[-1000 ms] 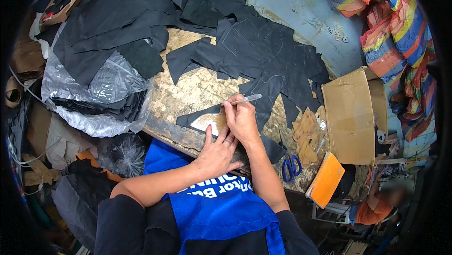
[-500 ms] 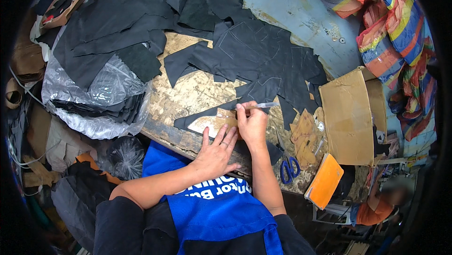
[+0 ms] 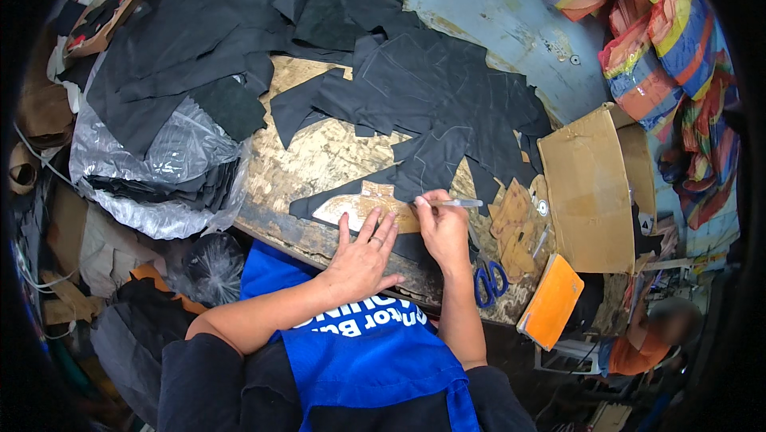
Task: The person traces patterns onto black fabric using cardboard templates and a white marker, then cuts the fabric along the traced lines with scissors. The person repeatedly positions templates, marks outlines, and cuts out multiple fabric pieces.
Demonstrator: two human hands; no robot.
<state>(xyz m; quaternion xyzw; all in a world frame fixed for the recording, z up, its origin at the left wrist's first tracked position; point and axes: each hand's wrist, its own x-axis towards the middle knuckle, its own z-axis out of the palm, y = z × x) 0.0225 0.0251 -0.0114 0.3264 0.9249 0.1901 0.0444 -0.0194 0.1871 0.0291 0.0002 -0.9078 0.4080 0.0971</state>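
Observation:
A tan shoe-part-like template (image 3: 351, 207) lies on a piece of black leather-like material (image 3: 431, 153) at the near side of the worktable. My left hand (image 3: 367, 248) rests on the template with its fingers spread, pressing it flat. In my right hand (image 3: 443, 228) is a slim pen with a pale, clear barrel (image 3: 464, 203). Its tip is at the template's right edge, on the black material. Thin light lines mark other parts of that material.
Blue-handled scissors (image 3: 490, 284), brown templates (image 3: 513, 220) and an orange notebook (image 3: 550, 301) lie to the right, by a cardboard box (image 3: 586, 193). Black pieces (image 3: 199, 41) pile up at the far left above a clear plastic bag (image 3: 159, 209). Another person (image 3: 638, 352) sits at lower right.
My right hand has moved slightly right and nearer to me with the pen, from the template's upper edge to its right edge. My left hand stays on the template.

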